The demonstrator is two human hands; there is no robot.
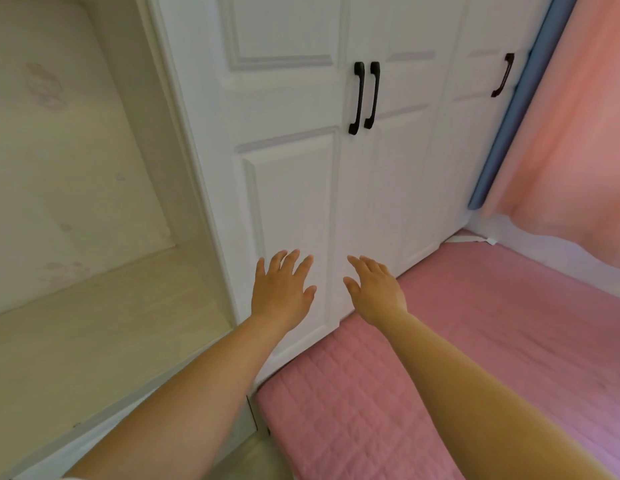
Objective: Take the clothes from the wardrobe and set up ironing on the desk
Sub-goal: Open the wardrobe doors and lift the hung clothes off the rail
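Both arms are reaching toward the white wardrobe (301, 188), doors closed. Left hand (282, 289) and right hand (376, 289) are hovering with fingers spread, holding nothing, low before the door panels. Two black handles (365, 97) are sitting side by side above. Pink quilted mattress (475, 323) is lying at right; pale desk surface (94, 334) at left.

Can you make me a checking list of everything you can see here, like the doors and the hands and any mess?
Surface: pale wooden desk at left, bare where seen.
Job's things: white wardrobe with doors shut; black handles; no clothes or iron seen.
Clutter: nothing seen.
Grips: left hand and right hand open, fingers spread, reaching toward the doors, holding nothing.
Cables: nothing seen.
Surroundings: pink quilted bed, pink curtain.
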